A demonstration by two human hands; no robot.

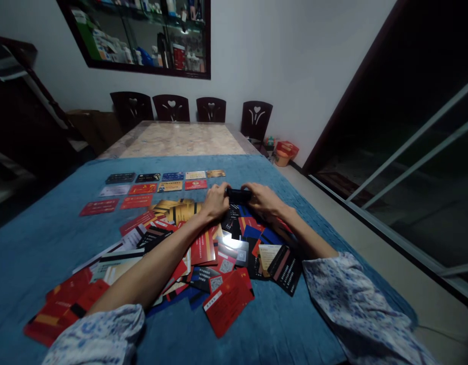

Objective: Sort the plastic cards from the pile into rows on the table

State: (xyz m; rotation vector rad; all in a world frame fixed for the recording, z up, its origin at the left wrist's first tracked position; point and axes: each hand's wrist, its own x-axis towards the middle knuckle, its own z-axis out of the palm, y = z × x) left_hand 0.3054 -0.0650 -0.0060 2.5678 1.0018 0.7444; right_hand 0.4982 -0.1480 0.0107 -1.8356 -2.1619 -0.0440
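Both hands meet at a black card (239,195) beyond the pile, near the middle of the view. My left hand (216,202) grips its left end with bent fingers, and my right hand (262,198) grips its right end. Beneath and before them spreads a loose heap of overlapping cards, with a red card (228,301) at the near edge and a black card (285,271) at the right. Gold cards (182,212) lie left of my left hand. Farther left, separate cards lie in rows, among them a red card (137,201) and a dark card (120,178).
A blue cloth (173,339) covers the near part of the table; its marble-patterned far end (188,139) is bare. Several dark chairs (256,119) stand beyond, below a wall cabinet (157,40). An orange bucket (282,156) sits on the floor.
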